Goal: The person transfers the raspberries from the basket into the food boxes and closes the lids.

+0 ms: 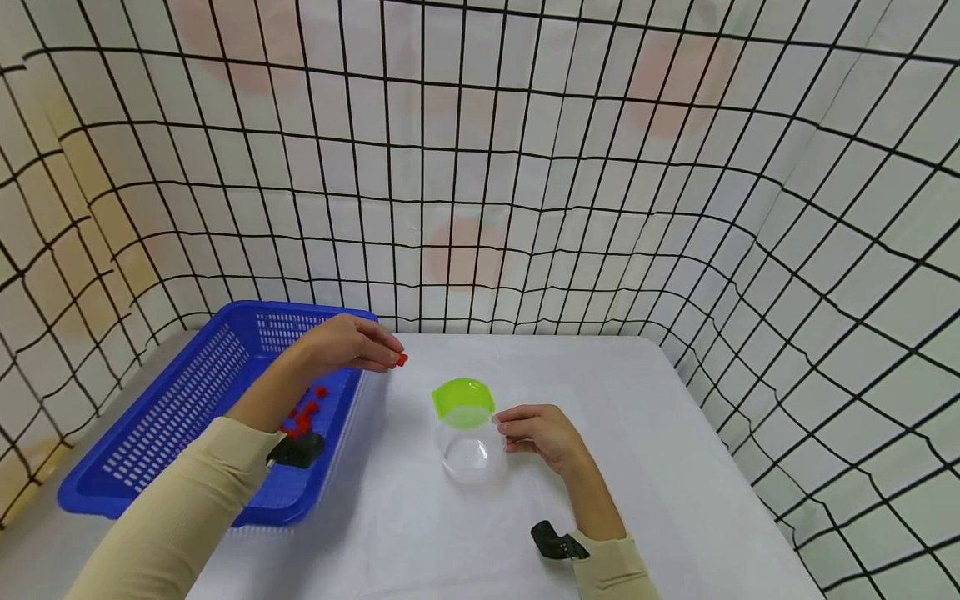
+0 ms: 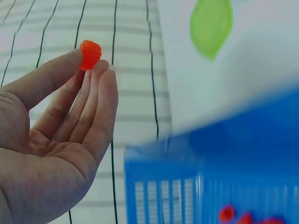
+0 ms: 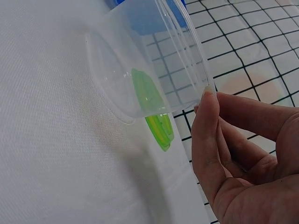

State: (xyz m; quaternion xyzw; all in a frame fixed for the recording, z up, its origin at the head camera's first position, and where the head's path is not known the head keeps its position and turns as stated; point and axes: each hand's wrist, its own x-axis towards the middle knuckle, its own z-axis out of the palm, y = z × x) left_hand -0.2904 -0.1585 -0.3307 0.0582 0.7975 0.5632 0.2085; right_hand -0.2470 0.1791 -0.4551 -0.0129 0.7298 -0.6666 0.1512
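Observation:
My left hand [image 1: 347, 343] pinches a small red toy raspberry [image 2: 91, 55] between thumb and fingertips, just above the far right rim of the blue basket [image 1: 341, 433]. With thumb and fingers, my right hand [image 1: 546, 433] grips the rim of a clear plastic tub [image 1: 471, 460] at its right side. Nothing shows inside the tub. A bright green lid [image 1: 457, 395] lies on the table right behind it, and part of the lid is seen through the clear wall. Several more red pieces [image 1: 303, 420] lie in the basket, some hidden by the left arm.
A white cloth covers the table [image 1: 622, 467]. Black wire mesh [image 1: 517, 208] stands along the back and both sides of the table. The basket takes up the left part. Each wrist wears a black camera [image 1: 557, 542].

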